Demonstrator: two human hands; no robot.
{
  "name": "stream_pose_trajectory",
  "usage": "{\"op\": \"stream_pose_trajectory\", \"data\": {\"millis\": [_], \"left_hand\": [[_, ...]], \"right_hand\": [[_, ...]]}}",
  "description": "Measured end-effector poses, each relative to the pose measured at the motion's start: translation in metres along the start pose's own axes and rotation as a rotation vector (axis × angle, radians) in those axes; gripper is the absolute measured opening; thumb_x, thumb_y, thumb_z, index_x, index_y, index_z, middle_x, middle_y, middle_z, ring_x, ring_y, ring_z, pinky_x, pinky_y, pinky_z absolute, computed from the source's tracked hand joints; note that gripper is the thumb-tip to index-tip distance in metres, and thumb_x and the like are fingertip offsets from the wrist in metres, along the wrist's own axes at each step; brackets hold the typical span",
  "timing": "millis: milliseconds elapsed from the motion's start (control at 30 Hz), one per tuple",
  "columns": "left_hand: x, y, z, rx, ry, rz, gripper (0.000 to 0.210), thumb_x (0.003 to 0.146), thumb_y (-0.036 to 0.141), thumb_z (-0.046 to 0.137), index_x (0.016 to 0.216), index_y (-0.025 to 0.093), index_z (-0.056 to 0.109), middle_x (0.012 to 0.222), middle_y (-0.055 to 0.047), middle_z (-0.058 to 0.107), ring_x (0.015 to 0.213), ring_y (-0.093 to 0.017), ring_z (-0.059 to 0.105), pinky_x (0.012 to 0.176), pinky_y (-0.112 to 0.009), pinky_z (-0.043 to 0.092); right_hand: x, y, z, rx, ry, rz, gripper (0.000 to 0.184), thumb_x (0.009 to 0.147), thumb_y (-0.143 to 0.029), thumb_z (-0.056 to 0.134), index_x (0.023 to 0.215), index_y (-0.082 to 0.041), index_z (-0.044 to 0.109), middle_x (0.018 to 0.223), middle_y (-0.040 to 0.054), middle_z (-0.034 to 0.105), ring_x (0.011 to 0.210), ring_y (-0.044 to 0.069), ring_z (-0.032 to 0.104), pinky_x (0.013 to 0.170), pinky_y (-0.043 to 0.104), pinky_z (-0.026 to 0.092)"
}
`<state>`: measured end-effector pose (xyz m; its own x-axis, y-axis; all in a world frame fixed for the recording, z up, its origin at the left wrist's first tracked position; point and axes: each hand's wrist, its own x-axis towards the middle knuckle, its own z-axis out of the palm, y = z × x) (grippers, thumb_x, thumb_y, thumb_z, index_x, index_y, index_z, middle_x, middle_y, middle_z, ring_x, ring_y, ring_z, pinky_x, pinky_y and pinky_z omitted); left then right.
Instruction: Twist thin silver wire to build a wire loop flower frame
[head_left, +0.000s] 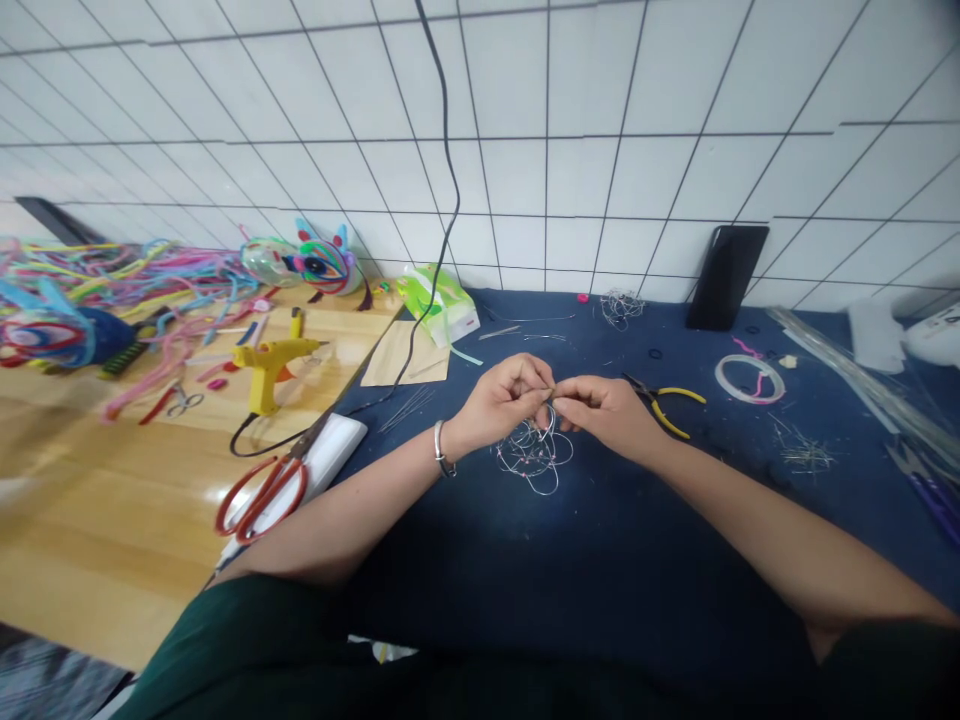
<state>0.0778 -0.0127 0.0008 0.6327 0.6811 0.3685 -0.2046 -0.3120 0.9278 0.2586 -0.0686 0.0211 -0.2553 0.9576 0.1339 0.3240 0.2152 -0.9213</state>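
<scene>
The left hand (504,400) and right hand (604,412) are close, each grip pinched on the beaded wire loops (531,456), over the dark blue surface (570,570). This looks like a twisting step, so the next move seems to need small, careful turns.

Blue tabletop (600,560): yellow-handled pliers (675,392), wire tangle (622,309)

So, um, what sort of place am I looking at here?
Probably a craft workspace, maybe for handmade ornaments: there's a yellow glue gun on the wooden table, plus pliers and looped wire over the dark work surface.
</scene>
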Motion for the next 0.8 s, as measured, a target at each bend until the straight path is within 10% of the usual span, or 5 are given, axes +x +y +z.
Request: {"op": "stream_pose_trajectory", "data": {"millis": [800], "left_hand": [[0.007,-0.018,-0.016,-0.253,-0.166,-0.2,0.016,0.081,0.021,0.064,0.078,0.014,0.05,0.089,-0.004,0.06,0.073,-0.01,0.063,0.069,-0.025,0.052]], "right_hand": [[0.001,0.007,0.001,-0.229,0.051,-0.147,0.01,0.067,-0.01,0.05,0.06,-0.017,0.053,0.06,-0.0036,0.051,0.056,0.008,0.042,0.055,0.022,0.033]]}}
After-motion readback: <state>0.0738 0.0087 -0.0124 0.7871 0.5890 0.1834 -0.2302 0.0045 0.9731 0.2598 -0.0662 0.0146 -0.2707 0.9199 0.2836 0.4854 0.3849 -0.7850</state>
